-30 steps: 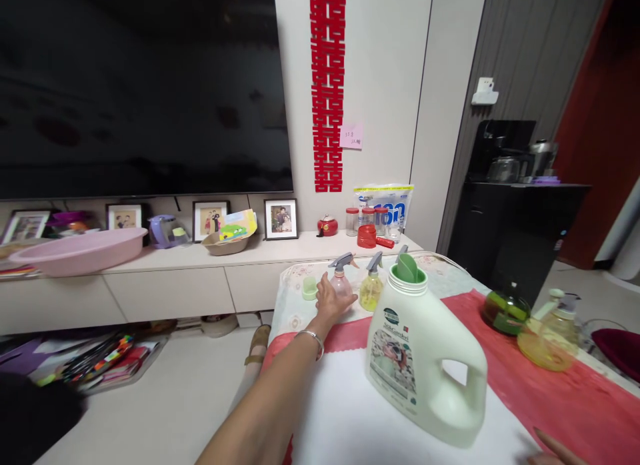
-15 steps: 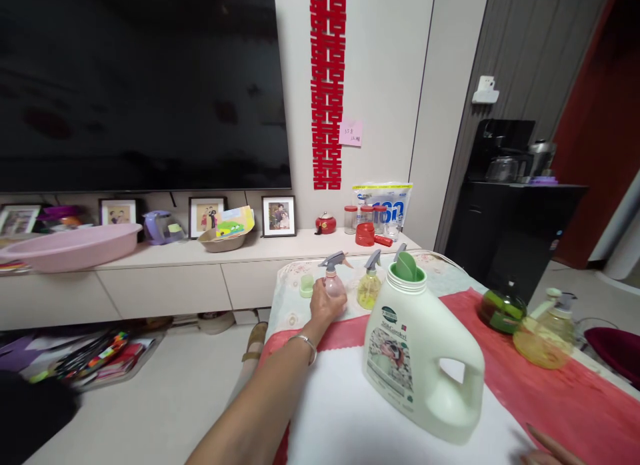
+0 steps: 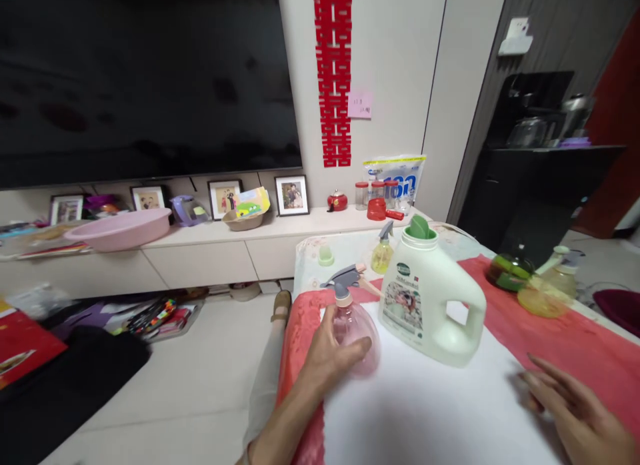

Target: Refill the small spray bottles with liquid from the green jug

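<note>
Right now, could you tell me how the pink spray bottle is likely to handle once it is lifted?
The pink spray bottle looks clear and empty, so probably light. Its smooth round belly may slip in the left hand, which wraps it from one side. The grey trigger head probably makes it top-heavy.

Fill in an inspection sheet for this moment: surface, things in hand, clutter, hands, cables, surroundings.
Surface: table with red runner and white cloth.
Things in hand: pink sprayer, upright, grey trigger head.
Clutter: white jug, green spout, cap off; yellow sprayer; green cup; green teapot; yellow bottle.
Hands: left hand has its grip around the pink sprayer; right hand open, over the table.
Cables: nothing seen.
Surroundings: TV, low cabinet with photos and pink basin.
</note>
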`<action>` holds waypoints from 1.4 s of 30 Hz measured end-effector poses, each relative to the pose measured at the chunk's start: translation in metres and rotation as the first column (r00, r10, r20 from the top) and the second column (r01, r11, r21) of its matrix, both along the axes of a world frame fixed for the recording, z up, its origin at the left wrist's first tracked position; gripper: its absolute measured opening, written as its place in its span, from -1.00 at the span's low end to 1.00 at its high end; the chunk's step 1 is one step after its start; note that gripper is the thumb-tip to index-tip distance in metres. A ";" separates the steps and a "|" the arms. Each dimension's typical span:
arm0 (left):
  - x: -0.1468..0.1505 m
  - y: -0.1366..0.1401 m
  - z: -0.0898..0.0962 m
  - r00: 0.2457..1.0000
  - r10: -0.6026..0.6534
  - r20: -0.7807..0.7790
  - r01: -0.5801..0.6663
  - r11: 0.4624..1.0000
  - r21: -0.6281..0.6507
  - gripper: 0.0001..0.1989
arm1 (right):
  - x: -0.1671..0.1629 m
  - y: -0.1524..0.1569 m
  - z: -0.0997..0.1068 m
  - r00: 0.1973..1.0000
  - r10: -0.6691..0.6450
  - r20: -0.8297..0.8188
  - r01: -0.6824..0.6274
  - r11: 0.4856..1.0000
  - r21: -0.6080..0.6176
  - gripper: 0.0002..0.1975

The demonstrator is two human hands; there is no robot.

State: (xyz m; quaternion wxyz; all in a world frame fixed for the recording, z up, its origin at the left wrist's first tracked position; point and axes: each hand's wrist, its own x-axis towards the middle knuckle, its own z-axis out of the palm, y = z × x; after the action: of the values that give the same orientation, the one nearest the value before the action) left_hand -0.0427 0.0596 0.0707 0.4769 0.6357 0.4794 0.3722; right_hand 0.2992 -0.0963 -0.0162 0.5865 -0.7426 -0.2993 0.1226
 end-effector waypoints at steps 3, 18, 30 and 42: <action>-0.002 -0.033 -0.002 0.999 -0.029 -0.040 0.026 0.996 -0.080 -0.42 | -0.019 0.000 0.033 0.999 -0.042 -0.024 0.042 0.999 0.001 -0.26; 0.031 -0.085 -0.042 0.995 0.072 -0.061 -0.058 0.976 0.211 -0.35 | -0.186 0.000 0.059 0.826 0.462 0.324 -0.522 0.844 0.127 -0.61; 0.042 -0.093 -0.044 0.979 0.123 -0.161 0.006 0.779 0.627 -0.80 | -0.225 0.025 0.076 0.898 0.224 0.379 -0.277 0.957 0.091 -0.68; 0.044 -0.093 -0.039 0.984 0.131 -0.125 -0.042 0.834 0.550 -0.88 | -0.224 0.031 0.072 0.911 0.179 0.373 -0.225 0.971 0.083 -0.65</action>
State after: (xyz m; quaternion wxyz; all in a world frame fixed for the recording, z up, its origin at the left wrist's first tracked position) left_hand 0.0009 -0.0332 0.0317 0.2199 0.7499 0.4181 0.4631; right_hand 0.0748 -0.0653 0.0561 0.5503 -0.6795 -0.4845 0.0246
